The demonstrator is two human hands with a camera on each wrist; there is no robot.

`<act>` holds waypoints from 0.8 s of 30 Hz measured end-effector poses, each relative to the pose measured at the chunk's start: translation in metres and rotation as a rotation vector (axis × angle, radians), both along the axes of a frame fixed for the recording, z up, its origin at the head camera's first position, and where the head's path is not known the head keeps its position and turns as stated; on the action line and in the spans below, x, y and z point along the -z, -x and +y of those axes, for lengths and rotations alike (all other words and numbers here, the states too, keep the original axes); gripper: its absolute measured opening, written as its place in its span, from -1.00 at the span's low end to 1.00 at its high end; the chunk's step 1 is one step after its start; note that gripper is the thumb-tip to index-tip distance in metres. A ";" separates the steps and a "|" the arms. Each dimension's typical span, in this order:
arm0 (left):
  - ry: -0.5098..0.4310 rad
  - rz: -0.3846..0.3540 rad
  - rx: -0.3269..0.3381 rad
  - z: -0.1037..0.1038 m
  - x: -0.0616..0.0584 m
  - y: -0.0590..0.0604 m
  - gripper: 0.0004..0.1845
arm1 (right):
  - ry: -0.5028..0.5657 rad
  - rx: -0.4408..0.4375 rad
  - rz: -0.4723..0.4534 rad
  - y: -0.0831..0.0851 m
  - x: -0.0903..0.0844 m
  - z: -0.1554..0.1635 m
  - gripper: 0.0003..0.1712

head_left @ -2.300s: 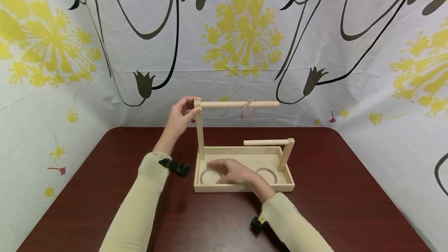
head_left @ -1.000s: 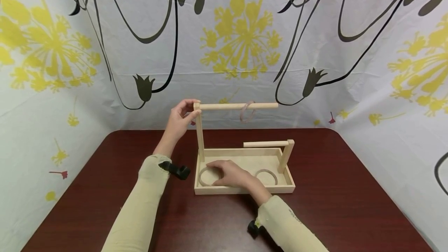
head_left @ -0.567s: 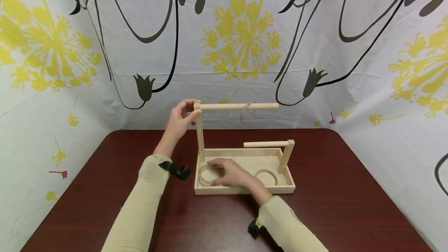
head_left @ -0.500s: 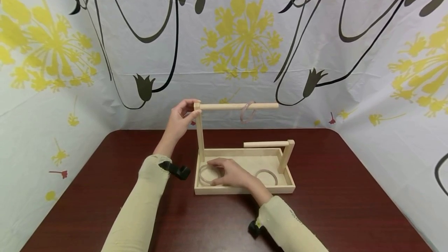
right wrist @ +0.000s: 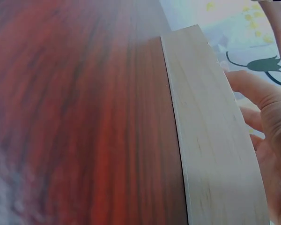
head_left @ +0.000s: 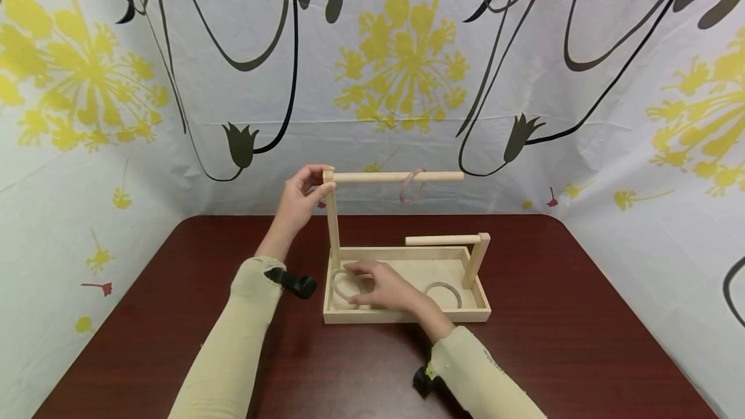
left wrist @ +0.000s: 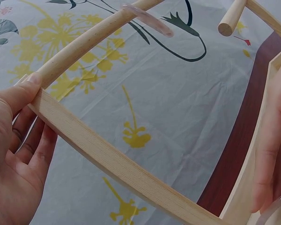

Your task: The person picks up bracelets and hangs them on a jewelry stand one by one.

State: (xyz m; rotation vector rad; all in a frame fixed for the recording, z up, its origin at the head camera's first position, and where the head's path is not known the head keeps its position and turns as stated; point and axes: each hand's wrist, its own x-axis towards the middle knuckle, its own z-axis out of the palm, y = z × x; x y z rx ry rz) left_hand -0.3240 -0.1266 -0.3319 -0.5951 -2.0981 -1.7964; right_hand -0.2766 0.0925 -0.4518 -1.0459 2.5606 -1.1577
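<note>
A wooden tray [head_left: 407, 314] stands on the table with a tall post [head_left: 333, 225] at its left end. My left hand [head_left: 299, 199] grips the top of that post [left wrist: 107, 159], thumb on its corner. A pink ring [head_left: 411, 185] hangs on the long dowel [head_left: 396, 176] that runs from the post. My right hand [head_left: 381, 286] reaches into the tray's left half and pinches a clear ring [head_left: 342, 284], whose edge is tilted off the tray floor. A second clear ring [head_left: 442, 292] lies flat near the short post [head_left: 477, 257]. In the right wrist view, only the tray wall [right wrist: 215, 140] and my fingers [right wrist: 264, 110] show.
The dark red table [head_left: 553, 341] runs round the tray on all sides. A flowered curtain [head_left: 407, 70] closes off the back and both sides. The short dowel [head_left: 442, 238] points left over the tray's right half.
My right hand has slid a little left in the tray and the left clear ring has tipped up off the floor. My left hand has stayed on the post.
</note>
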 end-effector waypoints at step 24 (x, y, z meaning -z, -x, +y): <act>0.007 0.010 0.004 0.000 -0.001 0.000 -0.63 | 0.190 -0.071 -0.091 -0.008 -0.012 -0.005 -0.26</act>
